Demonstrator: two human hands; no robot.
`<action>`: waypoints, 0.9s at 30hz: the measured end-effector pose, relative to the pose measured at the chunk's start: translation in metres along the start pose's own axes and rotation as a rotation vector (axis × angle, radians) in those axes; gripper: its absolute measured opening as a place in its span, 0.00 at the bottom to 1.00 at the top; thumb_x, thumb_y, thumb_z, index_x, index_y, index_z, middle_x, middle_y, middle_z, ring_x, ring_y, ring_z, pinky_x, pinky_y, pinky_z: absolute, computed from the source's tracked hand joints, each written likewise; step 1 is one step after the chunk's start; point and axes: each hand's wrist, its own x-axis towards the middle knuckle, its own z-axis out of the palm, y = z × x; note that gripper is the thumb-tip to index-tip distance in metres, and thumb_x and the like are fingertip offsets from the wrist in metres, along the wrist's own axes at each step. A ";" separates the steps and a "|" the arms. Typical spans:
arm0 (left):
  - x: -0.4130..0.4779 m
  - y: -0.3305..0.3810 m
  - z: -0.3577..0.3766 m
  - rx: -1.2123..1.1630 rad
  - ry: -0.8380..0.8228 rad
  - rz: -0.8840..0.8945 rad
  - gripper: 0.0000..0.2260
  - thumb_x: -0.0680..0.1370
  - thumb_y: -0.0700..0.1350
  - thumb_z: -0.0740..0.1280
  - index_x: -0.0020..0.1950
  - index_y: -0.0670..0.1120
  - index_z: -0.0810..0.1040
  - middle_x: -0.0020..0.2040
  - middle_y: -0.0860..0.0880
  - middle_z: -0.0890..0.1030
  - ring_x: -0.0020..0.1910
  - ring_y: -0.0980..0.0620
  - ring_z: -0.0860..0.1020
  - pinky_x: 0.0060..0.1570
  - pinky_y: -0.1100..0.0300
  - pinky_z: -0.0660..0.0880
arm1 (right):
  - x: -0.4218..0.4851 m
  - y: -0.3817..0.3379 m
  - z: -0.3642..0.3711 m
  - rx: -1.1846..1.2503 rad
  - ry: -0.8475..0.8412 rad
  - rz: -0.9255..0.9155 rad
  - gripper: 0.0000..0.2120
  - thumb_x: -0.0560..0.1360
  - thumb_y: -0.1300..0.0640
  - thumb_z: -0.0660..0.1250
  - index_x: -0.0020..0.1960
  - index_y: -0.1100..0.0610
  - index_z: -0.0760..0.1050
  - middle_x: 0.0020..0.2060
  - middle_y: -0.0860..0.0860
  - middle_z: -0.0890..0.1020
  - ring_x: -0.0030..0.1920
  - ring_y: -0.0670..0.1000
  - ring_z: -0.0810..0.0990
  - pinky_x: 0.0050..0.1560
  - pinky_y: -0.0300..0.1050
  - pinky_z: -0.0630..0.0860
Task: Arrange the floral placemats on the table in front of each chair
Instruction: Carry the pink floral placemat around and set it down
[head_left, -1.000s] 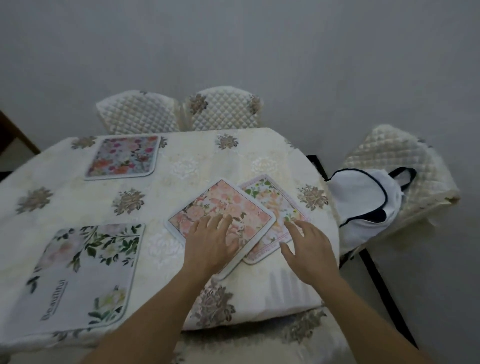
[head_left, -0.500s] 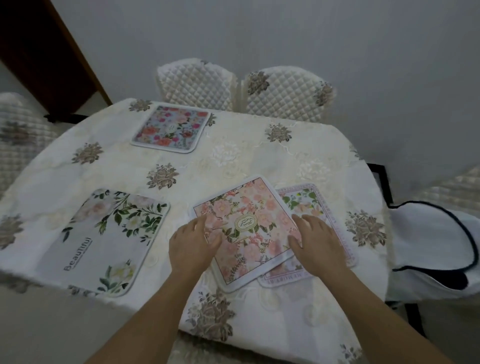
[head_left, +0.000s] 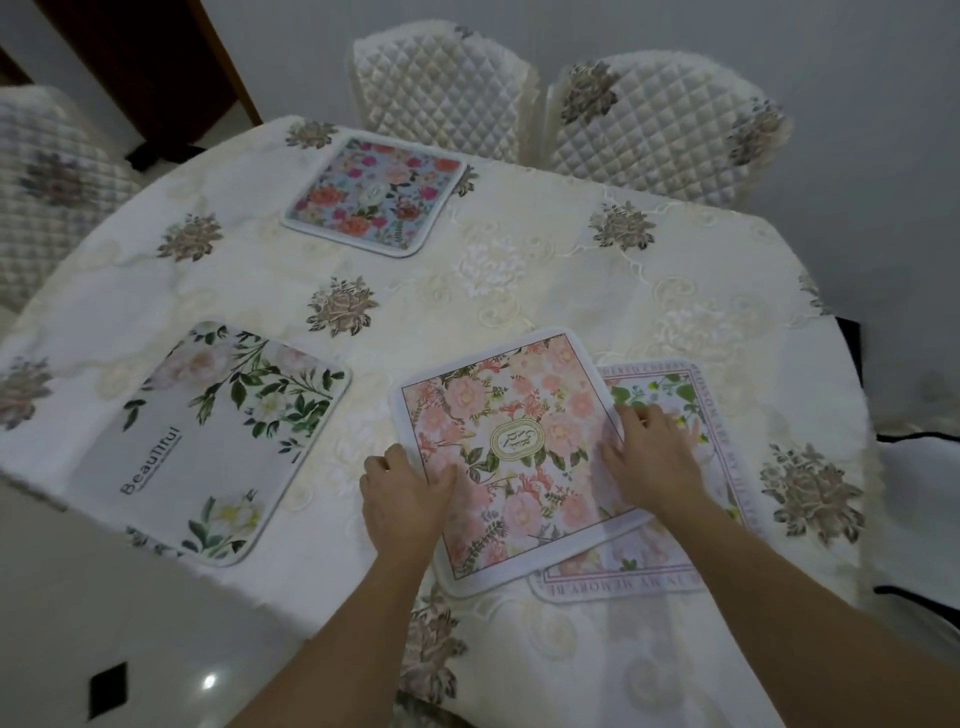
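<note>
My left hand slid to the edge of the pink mat and pinches it — my right hand lies flat on the other edge, so I think I can lift it now.

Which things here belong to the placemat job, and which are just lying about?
Job: pink placemat, bordered placemat beneath it, Beautiful placemat, blue placemat, table, quilted chairs, left hand, right hand.
Lying about: white bag, dark door.

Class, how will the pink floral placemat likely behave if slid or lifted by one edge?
Probably thin and light: the pink placemat lies flat across the bordered placemat. Likely flexible, so it may droop when lifted. On the embroidered tablecloth it might drag rather than glide.
</note>
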 end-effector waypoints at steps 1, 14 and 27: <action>0.000 0.001 0.002 -0.021 0.005 -0.012 0.33 0.70 0.59 0.74 0.65 0.38 0.71 0.59 0.37 0.72 0.57 0.37 0.72 0.54 0.47 0.71 | 0.004 0.001 0.003 -0.019 0.006 0.015 0.26 0.78 0.46 0.63 0.71 0.58 0.66 0.61 0.61 0.74 0.60 0.61 0.72 0.59 0.55 0.73; 0.004 0.005 0.005 -0.393 -0.085 -0.108 0.18 0.76 0.51 0.72 0.55 0.41 0.69 0.47 0.44 0.79 0.40 0.48 0.77 0.39 0.53 0.75 | 0.030 -0.008 0.012 0.603 -0.054 0.169 0.21 0.76 0.53 0.70 0.64 0.60 0.70 0.53 0.59 0.76 0.48 0.58 0.78 0.45 0.52 0.77; 0.001 0.019 -0.054 -0.519 -0.130 0.157 0.10 0.81 0.54 0.62 0.51 0.47 0.69 0.42 0.47 0.80 0.40 0.46 0.80 0.40 0.46 0.80 | -0.035 -0.018 -0.028 0.809 0.115 0.212 0.11 0.82 0.54 0.60 0.62 0.59 0.70 0.44 0.52 0.77 0.39 0.49 0.77 0.33 0.42 0.71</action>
